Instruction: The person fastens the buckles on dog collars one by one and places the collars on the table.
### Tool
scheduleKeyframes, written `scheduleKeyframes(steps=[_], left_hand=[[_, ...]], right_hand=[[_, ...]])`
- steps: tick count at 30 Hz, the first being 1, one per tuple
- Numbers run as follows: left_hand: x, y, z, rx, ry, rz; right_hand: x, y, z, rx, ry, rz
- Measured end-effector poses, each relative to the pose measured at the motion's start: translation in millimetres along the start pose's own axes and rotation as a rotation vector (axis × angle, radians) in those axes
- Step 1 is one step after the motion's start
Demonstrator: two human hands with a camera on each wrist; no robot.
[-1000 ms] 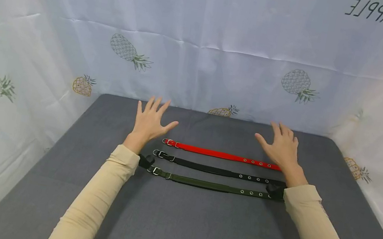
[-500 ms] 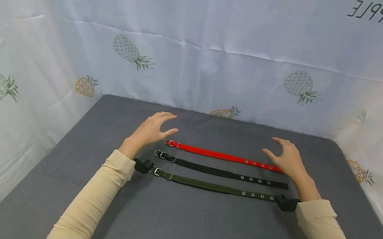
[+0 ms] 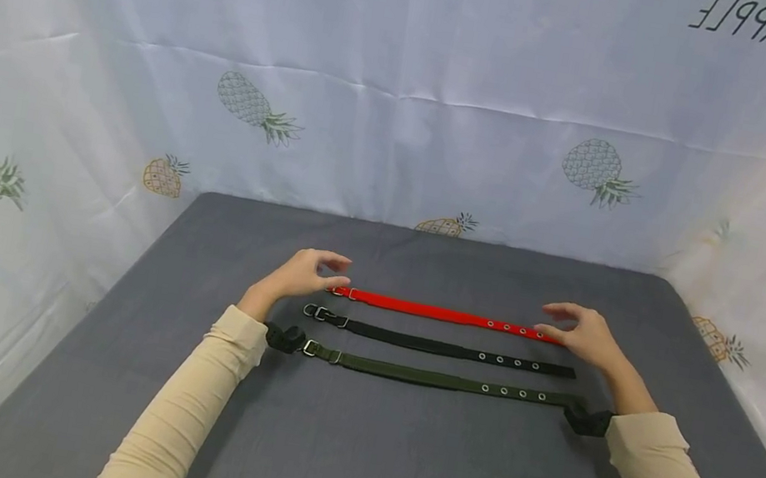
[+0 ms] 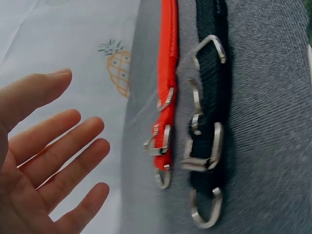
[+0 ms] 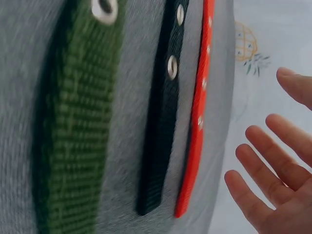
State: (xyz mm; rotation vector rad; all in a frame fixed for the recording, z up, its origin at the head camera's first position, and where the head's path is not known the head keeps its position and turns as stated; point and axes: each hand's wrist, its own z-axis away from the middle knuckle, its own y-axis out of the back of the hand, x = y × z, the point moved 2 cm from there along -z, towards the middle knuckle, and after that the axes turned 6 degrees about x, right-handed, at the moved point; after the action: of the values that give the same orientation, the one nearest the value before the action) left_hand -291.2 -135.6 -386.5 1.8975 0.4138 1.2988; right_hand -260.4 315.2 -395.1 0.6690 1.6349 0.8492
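Three collars lie side by side across the table: a red collar (image 3: 420, 309) at the back, a black collar (image 3: 404, 337) in the middle and a green collar (image 3: 399, 372) nearest the person. Metal buckles and rings are on their left ends, eyelets towards the right. Over the red collar's buckle end is the left hand (image 3: 301, 273), thumb and fingers spread apart in the left wrist view, touching nothing there. The right hand (image 3: 586, 334) hovers by the eyelet end of the red collar (image 5: 195, 146). Its fingers are loosely bent and hold nothing.
A grey cloth covers the table (image 3: 347, 453). White curtains (image 3: 398, 148) printed with pineapples hang behind it and along both sides. Black wrist-worn devices sit on the left wrist (image 3: 284, 338) and right wrist (image 3: 584, 419), close over the green collar's ends.
Both hands have come down and nearer from beyond the red collar to its two ends. Their fingers, spread wide earlier, are now more bent. The right hand also moved outward. The collars stay put.
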Motion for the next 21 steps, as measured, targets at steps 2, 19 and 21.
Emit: scheduleKeyframes(steps=[2, 19, 21], left_hand=[[-4.3, -3.1, -0.9, -0.015, 0.018, 0.017], [-25.6, -19.3, -10.7, -0.056, 0.16, 0.035], [-25.8, -20.3, -12.5, -0.064, 0.161, 0.016]], right_hand=[[7.3, -0.7, -0.2, -0.019, -0.028, -0.027], [42.2, -0.4, -3.7, -0.082, -0.203, -0.044], [43.5, -0.4, -4.7, -0.075, -0.205, -0.028]])
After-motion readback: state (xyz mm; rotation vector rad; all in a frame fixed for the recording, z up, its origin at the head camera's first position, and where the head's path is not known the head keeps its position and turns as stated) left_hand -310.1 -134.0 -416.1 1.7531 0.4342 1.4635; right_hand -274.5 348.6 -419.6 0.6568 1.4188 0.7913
